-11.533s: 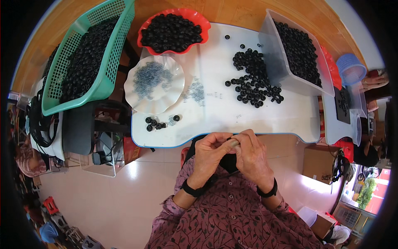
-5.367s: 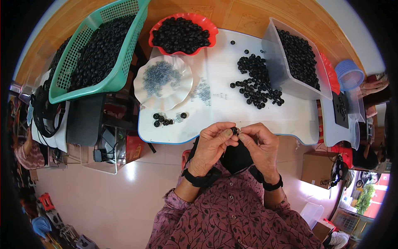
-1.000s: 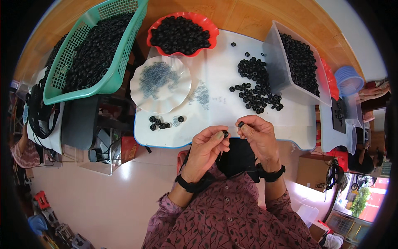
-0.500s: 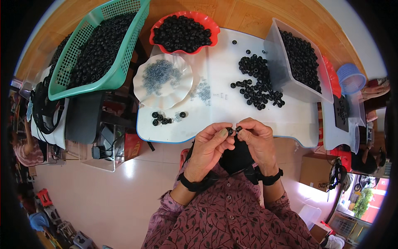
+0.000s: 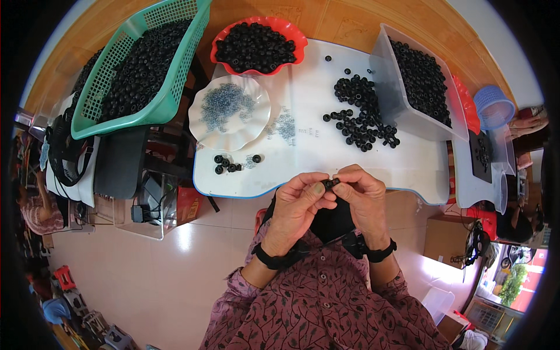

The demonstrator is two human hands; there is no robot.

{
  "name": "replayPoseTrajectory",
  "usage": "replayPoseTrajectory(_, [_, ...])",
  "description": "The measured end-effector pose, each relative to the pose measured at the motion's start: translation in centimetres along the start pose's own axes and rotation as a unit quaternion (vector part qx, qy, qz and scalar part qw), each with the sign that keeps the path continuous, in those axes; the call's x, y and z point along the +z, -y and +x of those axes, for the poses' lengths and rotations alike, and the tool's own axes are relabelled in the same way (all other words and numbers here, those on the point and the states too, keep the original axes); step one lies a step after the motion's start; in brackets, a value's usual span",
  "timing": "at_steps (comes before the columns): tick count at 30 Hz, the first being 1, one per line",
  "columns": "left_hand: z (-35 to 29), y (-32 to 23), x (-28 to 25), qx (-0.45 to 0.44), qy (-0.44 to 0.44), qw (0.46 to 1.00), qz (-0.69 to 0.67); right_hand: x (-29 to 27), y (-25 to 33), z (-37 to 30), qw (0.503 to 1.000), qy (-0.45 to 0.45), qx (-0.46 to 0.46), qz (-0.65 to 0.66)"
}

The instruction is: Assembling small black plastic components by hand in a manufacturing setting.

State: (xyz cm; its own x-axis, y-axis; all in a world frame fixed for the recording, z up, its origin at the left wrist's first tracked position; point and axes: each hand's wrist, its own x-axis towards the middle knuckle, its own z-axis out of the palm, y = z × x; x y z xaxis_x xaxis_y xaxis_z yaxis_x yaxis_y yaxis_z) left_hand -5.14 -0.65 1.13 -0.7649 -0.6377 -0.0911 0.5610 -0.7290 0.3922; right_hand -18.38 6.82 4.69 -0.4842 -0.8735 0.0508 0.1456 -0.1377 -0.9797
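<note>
Just past the table's near edge my left hand (image 5: pixel 298 198) pinches a small black round piece (image 5: pixel 326 184) between thumb and fingertips. My right hand (image 5: pixel 364 197) is closed on a second small black piece (image 5: pixel 335 181). The two pieces touch end to end, and fingertips cover much of them. Left of my hands, a few like black pieces (image 5: pixel 219 170) lie on the white table (image 5: pixel 262 179) beside some tiny clear bits. A larger loose heap of black pieces (image 5: pixel 363 119), some with visible holes, spreads over the table's right half.
A white scalloped plate (image 5: pixel 199 133) holds tiny clear bluish rings. Behind it stands a red bowl (image 5: pixel 301 46) of black pieces. A green basket (image 5: pixel 175 87) is at the left, a clear bin (image 5: pixel 402 119) at the right, both full of black pieces. Another person's hand (image 5: pixel 528 123) shows far right.
My two hands have drawn slightly closer, and the black pieces that were apart between my fingers now meet. The view has shifted a little.
</note>
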Motion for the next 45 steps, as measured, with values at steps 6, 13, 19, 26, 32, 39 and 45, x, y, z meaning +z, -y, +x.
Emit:
replayPoseTrajectory(6, [-0.2,0.0,0.0,0.009,0.000,1.000,0.006,0.4,0.4,-0.3,0.999,-0.006,-0.005,-0.038])
replayPoseTrajectory(13, [-0.5,0.1,0.2,0.043,-0.019,0.997,0.056,1.0,1.0,-0.6,0.994,-0.016,-0.030,-0.103])
replayPoseTrajectory(19, [-0.5,0.0,0.1,0.052,-0.004,0.996,0.067,1.1,1.2,-0.6,0.992,-0.004,-0.046,-0.114])
replayPoseTrajectory(26, [-0.6,0.0,0.0,0.048,0.010,0.996,0.078,1.4,1.6,-0.8,0.993,-0.016,-0.021,-0.115])
replayPoseTrajectory(32, [-0.6,0.1,0.1,0.043,0.004,0.996,0.074,1.3,1.8,-1.1,0.973,-0.012,-0.075,-0.218])
replayPoseTrajectory(39, [-0.5,0.0,0.0,0.013,-0.014,0.999,0.038,1.8,1.9,-1.5,0.974,-0.031,-0.050,-0.219])
replayPoseTrajectory(45, [-0.4,-0.1,-0.3,-0.017,0.012,0.998,-0.058,2.1,1.6,-1.7,0.993,-0.042,-0.019,-0.104])
